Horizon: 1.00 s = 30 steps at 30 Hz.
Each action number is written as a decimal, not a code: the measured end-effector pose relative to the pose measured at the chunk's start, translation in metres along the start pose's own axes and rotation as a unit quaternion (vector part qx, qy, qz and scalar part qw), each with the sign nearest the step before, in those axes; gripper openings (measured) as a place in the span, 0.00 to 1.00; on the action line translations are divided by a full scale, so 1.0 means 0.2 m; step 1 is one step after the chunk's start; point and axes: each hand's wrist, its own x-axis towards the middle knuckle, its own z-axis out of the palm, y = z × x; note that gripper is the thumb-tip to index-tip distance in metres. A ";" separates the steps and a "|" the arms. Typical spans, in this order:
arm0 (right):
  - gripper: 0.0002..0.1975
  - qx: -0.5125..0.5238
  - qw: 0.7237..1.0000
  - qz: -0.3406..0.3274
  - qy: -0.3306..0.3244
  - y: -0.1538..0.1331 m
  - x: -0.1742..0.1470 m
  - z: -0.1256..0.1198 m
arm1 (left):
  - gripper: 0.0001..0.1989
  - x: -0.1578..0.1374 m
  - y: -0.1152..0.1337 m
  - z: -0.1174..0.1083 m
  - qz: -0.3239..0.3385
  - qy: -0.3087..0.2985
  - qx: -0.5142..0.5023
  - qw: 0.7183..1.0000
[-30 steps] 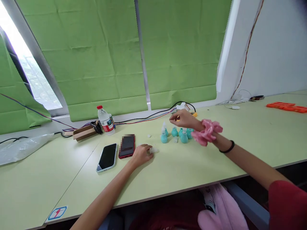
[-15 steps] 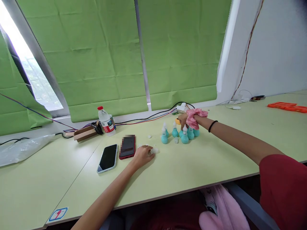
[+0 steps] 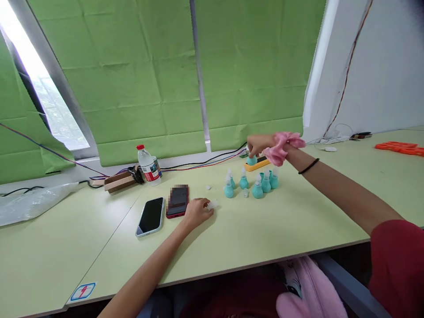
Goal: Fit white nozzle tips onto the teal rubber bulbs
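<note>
My right hand (image 3: 260, 145), with a pink scrunchie at the wrist, is closed on the upper part of a teal squeeze bulb (image 3: 251, 160) and holds it above the table. Below it stands a group of teal squeeze bulbs (image 3: 257, 190), several with clear pointed nozzles. At least one at the back shows no nozzle. My left hand (image 3: 198, 213) rests on the table, its fingers closed around small clear plastic pieces (image 3: 212, 205), partly hidden. A small clear cap (image 3: 245, 193) lies among the bulbs. Another small whitish piece (image 3: 208, 187) lies left of them.
Two phones, one pale-cased (image 3: 150, 216) and one red-cased (image 3: 178, 201), lie left of my left hand. Behind are a red-capped bottle (image 3: 148, 165), an open cardboard box (image 3: 121, 181), cables and a yellow-orange object (image 3: 257, 165). Orange pieces (image 3: 399, 148) lie far right.
My right hand has risen from among the bulbs and now holds one teal squeeze bulb above the others. My left hand stays by the clear pieces. The view has shifted slightly.
</note>
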 end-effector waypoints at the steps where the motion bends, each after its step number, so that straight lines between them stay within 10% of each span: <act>1: 0.19 -0.011 0.998 -0.004 -0.064 -0.03 0.02 -0.04 | 0.11 0.00 -0.01 0.00 -0.016 0.008 -0.021 1.000; 6: 0.10 0.044 0.969 -0.144 -0.195 -0.31 -0.17 -0.05 | 0.09 0.03 -0.07 0.02 -0.079 0.052 -0.170 0.981; 11: 0.04 0.114 0.920 -0.195 -0.319 -0.41 -0.52 0.35 | 0.10 0.06 -0.11 0.03 -0.120 0.070 -0.326 0.935; 21: 0.12 0.242 0.946 -0.081 -0.201 -0.31 -0.74 0.69 | 0.16 0.04 -0.06 -0.05 -0.160 -0.084 -0.570 0.802; 30: 0.02 0.050 0.990 -0.061 -0.119 -0.31 -0.75 0.73 | 0.25 0.01 -0.03 -0.06 -0.112 -0.143 -0.548 0.816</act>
